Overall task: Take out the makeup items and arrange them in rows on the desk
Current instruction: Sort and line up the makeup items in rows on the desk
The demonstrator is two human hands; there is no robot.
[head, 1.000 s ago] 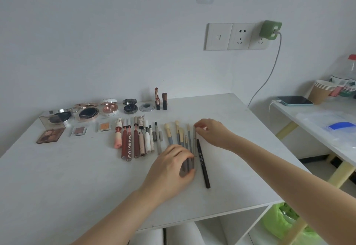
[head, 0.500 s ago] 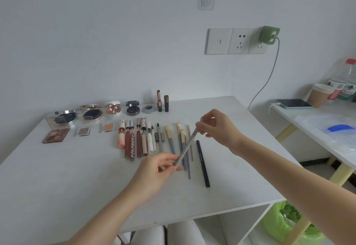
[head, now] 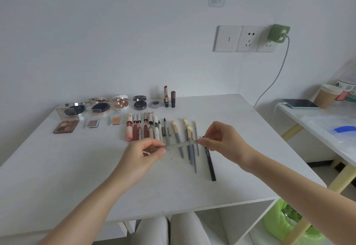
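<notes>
Head view: a thin grey makeup pencil held sideways above the white counter, over the row of brushes. Left hand pinching its left end, right hand pinching its right end. Black pencil lying just right of the brushes. Lip tubes to the left, compacts along the far side.

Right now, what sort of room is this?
Probably a bedroom or small home room: a plain white desk spread with makeup, wall sockets with a green charger, and a side table holding paper cups.
</notes>
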